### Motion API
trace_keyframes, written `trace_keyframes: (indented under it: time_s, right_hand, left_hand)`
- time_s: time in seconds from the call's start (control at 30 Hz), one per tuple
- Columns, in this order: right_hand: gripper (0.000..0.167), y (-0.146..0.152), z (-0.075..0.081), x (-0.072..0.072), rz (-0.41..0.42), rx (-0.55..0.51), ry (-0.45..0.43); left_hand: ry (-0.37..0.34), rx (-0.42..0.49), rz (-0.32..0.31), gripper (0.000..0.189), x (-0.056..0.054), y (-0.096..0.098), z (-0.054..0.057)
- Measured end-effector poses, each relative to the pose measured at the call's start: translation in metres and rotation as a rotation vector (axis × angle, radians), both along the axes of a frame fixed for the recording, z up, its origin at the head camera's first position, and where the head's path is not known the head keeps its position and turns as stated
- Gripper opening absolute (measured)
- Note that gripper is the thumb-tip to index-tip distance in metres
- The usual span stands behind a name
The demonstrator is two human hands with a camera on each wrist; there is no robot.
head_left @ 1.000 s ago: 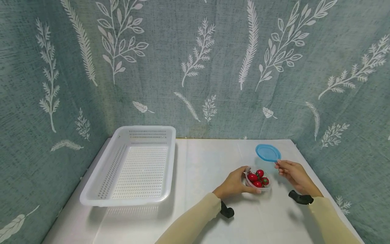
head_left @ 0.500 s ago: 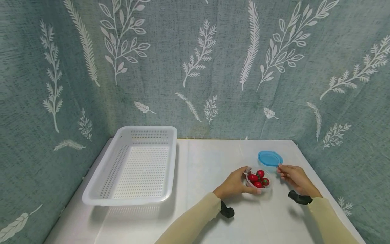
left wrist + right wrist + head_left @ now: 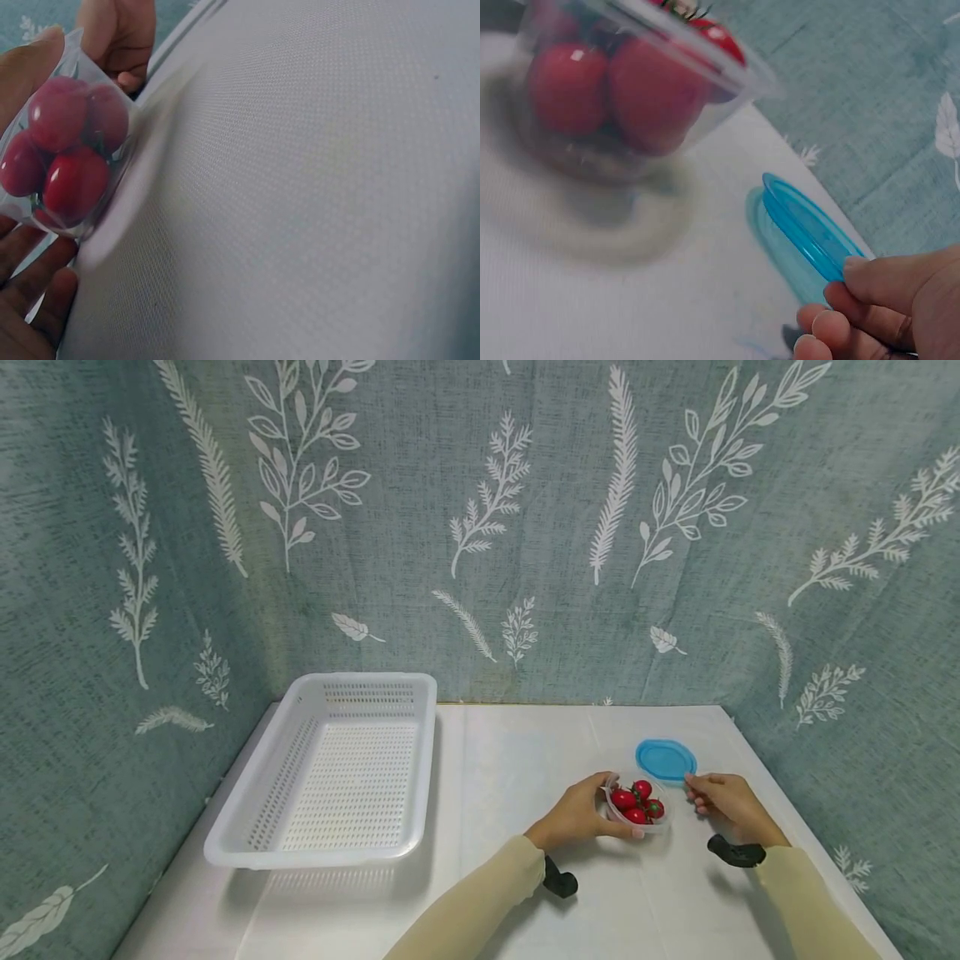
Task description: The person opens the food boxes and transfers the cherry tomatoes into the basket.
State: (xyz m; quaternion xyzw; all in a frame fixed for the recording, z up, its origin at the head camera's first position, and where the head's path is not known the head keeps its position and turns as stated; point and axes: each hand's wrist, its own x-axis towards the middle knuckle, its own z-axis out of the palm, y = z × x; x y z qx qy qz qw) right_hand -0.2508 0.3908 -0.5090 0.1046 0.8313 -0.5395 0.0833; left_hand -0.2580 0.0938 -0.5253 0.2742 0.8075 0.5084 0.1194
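Note:
A clear plastic container (image 3: 660, 823) filled with several small red tomatoes (image 3: 634, 802) stands on the right part of the table. My left hand (image 3: 573, 814) grips it from the left, thumb on the near side and fingers round the far side. In the left wrist view the tomatoes (image 3: 75, 180) show through the clear wall. My right hand (image 3: 731, 802) pinches the near right edge of a blue lid (image 3: 666, 760) between thumb and forefinger. The right wrist view has the lid (image 3: 810, 225) tilted, close above the table with its shadow beside it.
A white perforated plastic basket (image 3: 431, 760) stands on the left of the white-covered table (image 3: 517, 752). Green-grey cloth (image 3: 555, 527) with white leaf prints hangs behind and along both sides. Black straps are on both wrists.
My right hand has lowered the blue lid toward the table and slightly nearer to me. The left hand keeps its hold on the container, which stays in place.

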Motion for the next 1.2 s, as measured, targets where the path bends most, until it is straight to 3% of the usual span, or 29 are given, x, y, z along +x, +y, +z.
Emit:
trace_keyframes:
  time_s: [0.23, 0.4, 0.6, 0.73, 0.87, 1.03, 1.2]
  right_hand:
    - [0.043, 0.001, -0.003, 0.004, -0.054, 0.115, 0.023]
    - [0.045, 0.002, -0.002, 0.01, -0.042, 0.132, 0.108]
    - [0.051, 0.006, 0.005, 0.021, 0.153, 0.046, 0.194]
    - [0.055, 0.006, 0.009, 0.028, 0.305, -0.053, 0.172]
    - [0.062, 0.002, 0.011, 0.033, 0.412, -0.081, 0.142]
    - [0.075, -0.007, 0.012, 0.036, 0.476, -0.071, 0.125]
    - [0.088, -0.016, 0.01, 0.037, 0.476, -0.013, 0.107]
  left_hand:
    - [-0.005, 0.008, -0.004, 0.088, -0.001, 0.0, -0.001]
    - [-0.006, 0.005, -0.009, 0.088, -0.001, 0.0, -0.001]
    - [-0.012, 0.013, -0.011, 0.089, -0.001, -0.001, 0.002]
    - [-0.013, 0.008, -0.011, 0.089, -0.001, -0.001, 0.003]
    - [-0.007, 0.003, -0.015, 0.089, -0.002, -0.001, 0.002]
    - [0.002, 0.008, -0.023, 0.089, -0.003, -0.002, 0.001]
    - [0.011, 0.003, -0.027, 0.09, -0.004, -0.001, -0.001]
